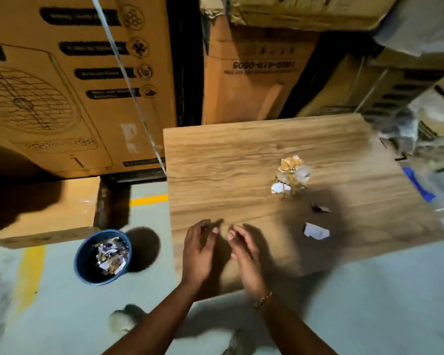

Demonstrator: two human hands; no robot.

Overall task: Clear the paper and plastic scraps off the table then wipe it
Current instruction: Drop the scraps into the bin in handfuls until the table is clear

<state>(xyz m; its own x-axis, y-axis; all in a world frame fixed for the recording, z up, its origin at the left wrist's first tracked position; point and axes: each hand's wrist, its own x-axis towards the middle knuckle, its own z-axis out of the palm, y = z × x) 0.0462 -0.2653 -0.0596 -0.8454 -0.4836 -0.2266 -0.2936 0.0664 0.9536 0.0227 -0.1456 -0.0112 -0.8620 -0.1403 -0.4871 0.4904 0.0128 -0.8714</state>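
Left hand (199,249) and right hand (244,253) over table (241,149) front edge, fingers (205,231) loosely apart (empty).

Both hands, left hand (199,252) and right hand (245,252), hover empty at lower centre of the table (241,155); scraps (291,175) lie right of centre; blue bin (81,262) lower left.

Cardboard box (256,80) — upside-down number 1800-419-0505, rest blurred
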